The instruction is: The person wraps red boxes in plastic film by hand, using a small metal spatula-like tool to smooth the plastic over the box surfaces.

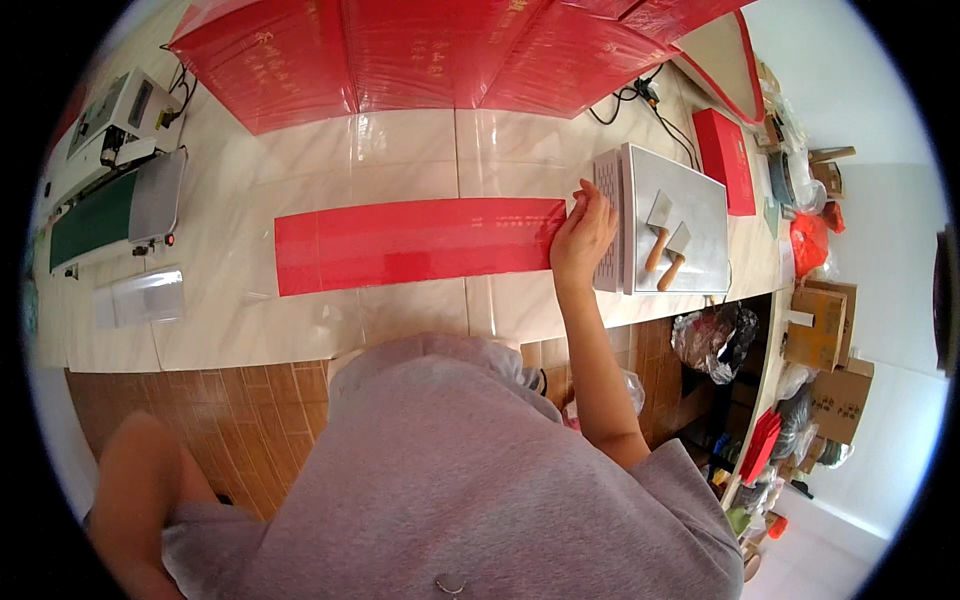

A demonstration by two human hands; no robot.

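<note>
The long red strip (pixel 415 243) lies flat across the middle of your tabletop (pixel 300 330). Your right hand (pixel 583 235) rests on its right end, fingers curled at the edge; you cannot tell whether they pinch it. Just right stands a grey metal box (pixel 675 220) with two wooden-handled scrapers (pixel 665 240) on top. Your left hand is out of sight; only the elbow shows, low left. Far off, red sheets (pixel 450 50) are cut by the rim. A sealing machine (pixel 110 170) sits far left.
</note>
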